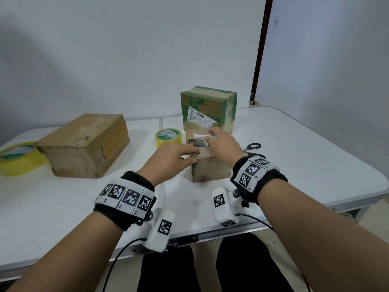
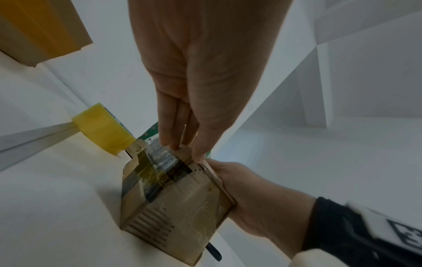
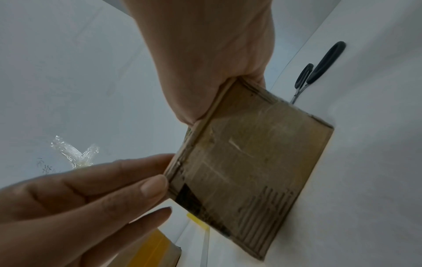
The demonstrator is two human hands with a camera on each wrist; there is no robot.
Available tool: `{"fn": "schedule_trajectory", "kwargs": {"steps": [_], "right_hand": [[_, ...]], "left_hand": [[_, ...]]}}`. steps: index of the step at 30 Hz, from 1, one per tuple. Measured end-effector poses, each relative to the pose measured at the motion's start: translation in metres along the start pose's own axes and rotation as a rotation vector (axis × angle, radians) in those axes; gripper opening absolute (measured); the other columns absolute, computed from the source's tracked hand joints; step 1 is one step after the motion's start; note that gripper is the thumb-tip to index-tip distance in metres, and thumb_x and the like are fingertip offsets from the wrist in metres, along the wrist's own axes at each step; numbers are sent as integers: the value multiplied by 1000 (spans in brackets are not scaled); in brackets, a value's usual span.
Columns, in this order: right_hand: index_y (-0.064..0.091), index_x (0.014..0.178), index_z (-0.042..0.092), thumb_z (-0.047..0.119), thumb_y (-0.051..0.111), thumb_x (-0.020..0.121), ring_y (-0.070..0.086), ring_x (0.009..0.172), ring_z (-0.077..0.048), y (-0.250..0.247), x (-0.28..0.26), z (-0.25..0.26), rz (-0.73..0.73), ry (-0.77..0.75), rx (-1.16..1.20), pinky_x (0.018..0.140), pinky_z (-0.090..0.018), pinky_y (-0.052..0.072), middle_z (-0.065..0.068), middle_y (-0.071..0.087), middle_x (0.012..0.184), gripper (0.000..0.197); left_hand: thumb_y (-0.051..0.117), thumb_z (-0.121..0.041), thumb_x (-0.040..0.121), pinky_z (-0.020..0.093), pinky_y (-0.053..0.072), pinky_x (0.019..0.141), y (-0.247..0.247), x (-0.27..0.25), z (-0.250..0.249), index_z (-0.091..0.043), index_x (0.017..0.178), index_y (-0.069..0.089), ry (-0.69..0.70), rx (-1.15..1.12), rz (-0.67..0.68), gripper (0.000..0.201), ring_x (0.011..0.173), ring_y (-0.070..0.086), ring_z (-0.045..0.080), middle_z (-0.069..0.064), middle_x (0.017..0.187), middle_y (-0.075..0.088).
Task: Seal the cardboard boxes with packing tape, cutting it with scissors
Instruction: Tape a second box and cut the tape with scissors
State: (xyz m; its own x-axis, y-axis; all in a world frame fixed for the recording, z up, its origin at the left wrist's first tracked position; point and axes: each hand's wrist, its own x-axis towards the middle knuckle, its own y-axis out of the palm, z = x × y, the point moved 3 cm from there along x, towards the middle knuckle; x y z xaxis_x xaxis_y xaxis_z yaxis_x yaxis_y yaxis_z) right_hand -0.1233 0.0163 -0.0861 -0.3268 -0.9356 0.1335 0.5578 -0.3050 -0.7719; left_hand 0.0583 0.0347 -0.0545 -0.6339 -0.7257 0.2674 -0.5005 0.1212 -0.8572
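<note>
A small brown cardboard box stands at the middle of the white table; dark glossy tape crosses its top. My left hand touches the box's left top edge with straight fingers, the thumb against its near side. My right hand lies flat on the top, its fingers reaching to a white label at the far edge. In the right wrist view its palm presses the box at the top edge. Black-handled scissors lie just right of the box. A yellow tape roll sits behind it on the left.
A green-printed box with a shipping label stands right behind the small one. A larger brown box lies at the left, with a second yellow tape roll beside it at the table's left edge. A wall is close behind.
</note>
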Motion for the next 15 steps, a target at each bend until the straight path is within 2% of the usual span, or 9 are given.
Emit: {"fn": "schedule_trajectory", "kwargs": {"steps": [2, 4, 7, 10, 12, 14, 15], "right_hand": [[40, 143, 27, 40, 40, 98, 50, 123, -33, 0, 0, -1, 4, 4, 9, 101, -41, 42, -13, 44, 143, 47], [40, 143, 27, 41, 40, 97, 50, 122, -33, 1, 1, -2, 4, 10, 11, 102, -43, 42, -13, 45, 143, 47], [40, 143, 28, 42, 40, 97, 50, 122, -33, 2, 2, -1, 8, 14, 10, 102, -43, 42, -13, 46, 141, 48], [40, 143, 29, 43, 40, 96, 51, 121, -33, 2, 2, -2, 4, 15, 15, 101, -43, 42, -13, 47, 140, 48], [40, 143, 28, 42, 40, 97, 51, 121, -33, 2, 2, -3, 1, 12, 14, 101, -42, 42, -13, 48, 140, 48], [40, 143, 28, 43, 40, 97, 51, 121, -33, 3, 3, -4, 0, 10, 10, 101, -42, 42, -13, 47, 140, 48], [40, 143, 28, 43, 39, 97, 51, 120, -33, 3, 3, -5, -3, 9, 9, 101, -42, 43, -13, 48, 140, 47]], "left_hand": [[65, -24, 91, 29, 47, 95, 0, -1, -2, -21, 123, 66, 7, 23, 25, 32, 104, 65, 14, -5, 122, 67], [62, -23, 93, 35, 49, 92, 0, -2, -5, -20, 125, 65, 36, 76, 39, 32, 103, 65, 21, -6, 130, 62], [55, -21, 97, 39, 49, 88, 0, -2, -13, -15, 125, 65, 107, 209, 83, 30, 104, 63, 25, -3, 137, 57], [48, -21, 100, 41, 47, 88, -1, -1, -16, -16, 128, 62, 106, 308, 140, 32, 101, 62, 25, -1, 137, 56], [48, -25, 99, 39, 49, 86, -3, 0, -13, -24, 130, 60, 104, 231, 107, 33, 101, 64, 21, -2, 129, 62], [48, -30, 99, 34, 50, 84, -6, 0, -7, -35, 130, 57, 68, 150, 61, 33, 98, 65, 13, -6, 113, 68], [48, -30, 98, 33, 50, 83, -7, 0, -5, -35, 129, 57, 47, 140, 58, 32, 96, 65, 12, -7, 107, 69]]}}
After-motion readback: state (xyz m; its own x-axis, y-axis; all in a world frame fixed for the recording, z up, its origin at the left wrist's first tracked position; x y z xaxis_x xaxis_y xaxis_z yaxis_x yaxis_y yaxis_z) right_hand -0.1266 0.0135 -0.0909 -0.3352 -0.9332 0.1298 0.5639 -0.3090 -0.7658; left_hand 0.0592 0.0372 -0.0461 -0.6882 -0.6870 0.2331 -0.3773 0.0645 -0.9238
